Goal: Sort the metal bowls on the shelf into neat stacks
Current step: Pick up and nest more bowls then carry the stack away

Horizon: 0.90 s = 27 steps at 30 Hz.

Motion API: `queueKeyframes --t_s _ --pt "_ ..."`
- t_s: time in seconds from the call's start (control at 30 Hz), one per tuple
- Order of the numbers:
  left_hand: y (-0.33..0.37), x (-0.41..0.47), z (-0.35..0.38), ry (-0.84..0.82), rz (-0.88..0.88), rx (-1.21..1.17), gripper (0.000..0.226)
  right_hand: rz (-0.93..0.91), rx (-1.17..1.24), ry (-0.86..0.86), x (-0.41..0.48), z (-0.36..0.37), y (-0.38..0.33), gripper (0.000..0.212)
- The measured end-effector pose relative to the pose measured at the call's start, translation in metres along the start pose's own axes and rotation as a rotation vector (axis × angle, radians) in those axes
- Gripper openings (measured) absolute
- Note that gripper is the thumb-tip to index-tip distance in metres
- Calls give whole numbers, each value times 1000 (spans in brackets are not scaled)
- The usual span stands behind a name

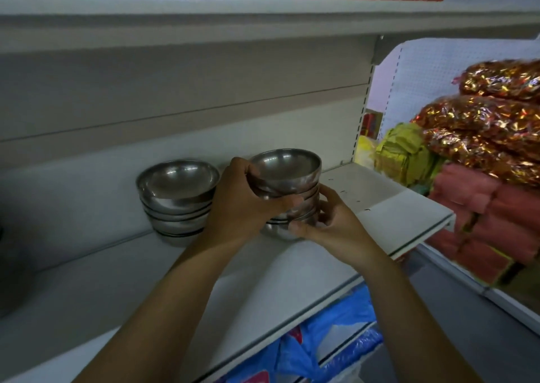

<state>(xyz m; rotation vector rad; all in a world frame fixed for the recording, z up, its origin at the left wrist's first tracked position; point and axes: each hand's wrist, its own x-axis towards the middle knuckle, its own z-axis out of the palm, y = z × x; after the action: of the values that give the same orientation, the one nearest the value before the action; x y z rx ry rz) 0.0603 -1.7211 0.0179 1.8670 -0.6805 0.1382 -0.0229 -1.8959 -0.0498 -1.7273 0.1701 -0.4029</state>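
Observation:
Two stacks of metal bowls stand on the white shelf [122, 280]. The left stack [176, 195] has several nested bowls and stands untouched against the back panel. The right stack [287, 178] is taller and slightly uneven. My left hand [242, 204] wraps its upper bowls from the left, thumb over the rim. My right hand [330, 222] cups the lower bowls from the front right, fingers spread on the base. The hands hide the middle of that stack.
Bags of shiny gold foil [491, 120], yellow packs [403, 152] and pink packs [491, 216] fill the neighbouring shelf at the right. Blue plastic bags [327, 339] lie on the shelf below. The upper shelf [233, 17] overhangs the bowls. A dark round object [8, 271] sits at far left.

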Motion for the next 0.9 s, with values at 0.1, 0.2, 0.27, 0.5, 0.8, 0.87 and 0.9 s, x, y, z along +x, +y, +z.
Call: queueKeyframes --t_s 0.1,0.2,0.27,0.5,0.8,0.87,0.9 --pt "0 9 9 69 13 120 80 27 4 -33 16 3 0 95" --pt "-1 17 11 60 -4 241 79 47 -9 -66 32 7 -3 90" --pt "2 23 7 17 8 383 80 53 -29 -83 43 10 -5 91" --pt "15 34 3 -154 66 694 52 46 -62 -113 63 16 2 104" --pt "20 36 2 -97 54 689 44 -22 -145 -81 66 17 9 111" --pt "19 34 3 -81 62 705 46 -32 -127 -83 65 16 10 111" --pt "17 34 4 -73 58 726 48 -35 -122 -88 64 16 10 111"
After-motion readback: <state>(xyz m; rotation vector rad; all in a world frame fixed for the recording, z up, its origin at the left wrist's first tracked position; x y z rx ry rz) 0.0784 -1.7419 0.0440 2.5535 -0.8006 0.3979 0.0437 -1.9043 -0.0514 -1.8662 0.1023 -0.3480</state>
